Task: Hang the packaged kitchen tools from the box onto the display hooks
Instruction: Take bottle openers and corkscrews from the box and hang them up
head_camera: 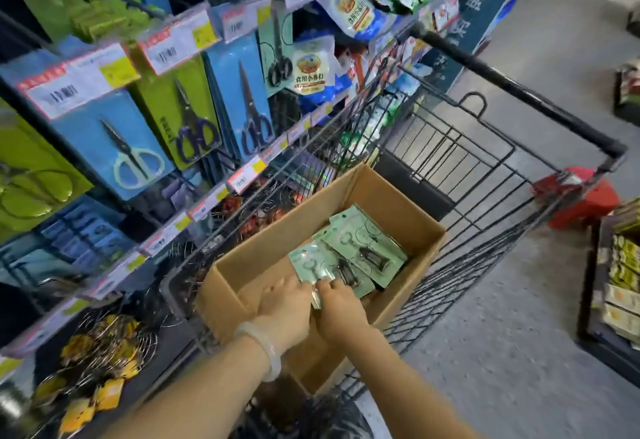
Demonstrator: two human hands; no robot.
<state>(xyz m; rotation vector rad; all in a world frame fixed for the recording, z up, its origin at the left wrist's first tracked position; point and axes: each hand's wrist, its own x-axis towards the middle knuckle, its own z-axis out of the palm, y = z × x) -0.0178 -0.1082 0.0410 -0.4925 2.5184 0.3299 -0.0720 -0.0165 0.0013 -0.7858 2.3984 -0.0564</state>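
- Black wire shopping cart (491, 147) on a grey floor (519, 334); holds an open cardboard box (263, 258).
- Box bottom: pale green carded tool packs (363, 241), overlapping, lying flat.
- Display rack (20, 175) on the cart's left: carded scissors (131, 158) hang from hooks.

You are looking at a white pouch (309, 69) hanging at the shelving's upper edge, showing "食用小苏打"; the price tags (83, 85) along the hook rails are reading too blurred.

black wire shopping cart (491, 147), packaged scissors (130, 158) hanging, price tags (79, 87), red stool (585, 201)
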